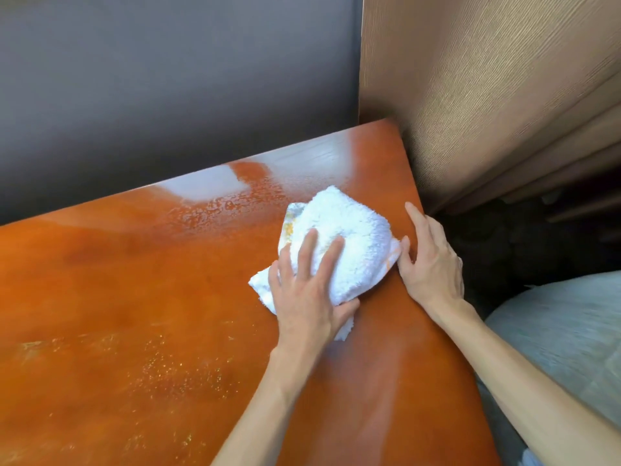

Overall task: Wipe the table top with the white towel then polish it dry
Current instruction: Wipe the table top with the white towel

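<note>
A bunched white towel (346, 237) lies on the glossy orange-brown table top (141, 297), near its far right corner. My left hand (309, 294) presses down on the towel's near side with straight, spread fingers, and its thumb lies along the towel's near edge. My right hand (430, 260) rests flat along the table's right edge, fingers pointing away from me, with the thumb touching the towel's right corner. Wet droplets and streaks (228, 206) shine on the table just left of the towel and across the near left part.
A dark grey wall (168, 79) stands behind the table's far edge. A tan ribbed panel (487, 79) meets the far right corner. A dark gap (521, 237) and light grey fabric (564, 331) lie to the right of the table.
</note>
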Demonstrator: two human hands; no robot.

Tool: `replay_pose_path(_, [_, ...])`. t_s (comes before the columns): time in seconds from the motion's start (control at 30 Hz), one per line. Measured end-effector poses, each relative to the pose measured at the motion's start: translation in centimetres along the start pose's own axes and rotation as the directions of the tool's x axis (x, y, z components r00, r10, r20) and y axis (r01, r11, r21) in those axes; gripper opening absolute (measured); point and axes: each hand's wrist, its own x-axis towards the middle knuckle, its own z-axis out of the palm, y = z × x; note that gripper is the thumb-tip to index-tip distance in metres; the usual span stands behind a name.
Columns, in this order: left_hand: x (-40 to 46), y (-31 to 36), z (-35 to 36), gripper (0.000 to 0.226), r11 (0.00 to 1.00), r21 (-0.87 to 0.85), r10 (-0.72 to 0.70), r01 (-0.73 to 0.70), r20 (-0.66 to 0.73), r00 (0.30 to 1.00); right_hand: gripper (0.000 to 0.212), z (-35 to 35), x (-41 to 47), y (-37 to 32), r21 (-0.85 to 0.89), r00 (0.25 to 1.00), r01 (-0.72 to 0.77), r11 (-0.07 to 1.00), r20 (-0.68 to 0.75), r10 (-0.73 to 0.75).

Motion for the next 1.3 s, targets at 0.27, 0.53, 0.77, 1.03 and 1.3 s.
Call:
replay_pose_path(0.27, [9.0, -2.7, -1.1, 0.087, 0.974, 0.011, -0.224, 0.227, -0.110, 0.968, 0.056, 0.0, 0.2, 0.0, 0.019, 1.000, -0.005, 1.000, 0.025, 0.005])
replay_pose_path(0.53, [17.9, 0.1, -1.5, 0.088, 0.991, 0.031, -0.127, 0.127, -0.008, 0.992, 0.051, 0.0, 0.3, 0.2, 0.144, 0.999, -0.024, 0.989, -0.023, 0.028])
replay_pose_path(0.77, [15.9, 5.1, 0.2, 0.090, 0.980, 0.094, 0.170, -0.175, 0.060, 0.984, 0.053, -0.2, 0.2, 0.2, 0.291, 0.983, -0.118, 0.950, -0.104, 0.154])
replay_pose_path(1.03, [7.0, 4.7, 0.4, 0.099, 0.969, 0.092, 0.223, -0.229, 0.070, 0.972, 0.046, -0.6, -0.7, 1.1, 0.448, 0.944, -0.167, 0.878, -0.185, 0.274])
replay_pose_path(1.3, [-1.5, 0.0, -0.9, 0.102, 0.932, 0.191, 0.285, -0.309, 0.145, 0.947, 0.044, 0.2, -0.4, 1.5, 0.378, 0.960, -0.163, 0.911, -0.154, 0.236])
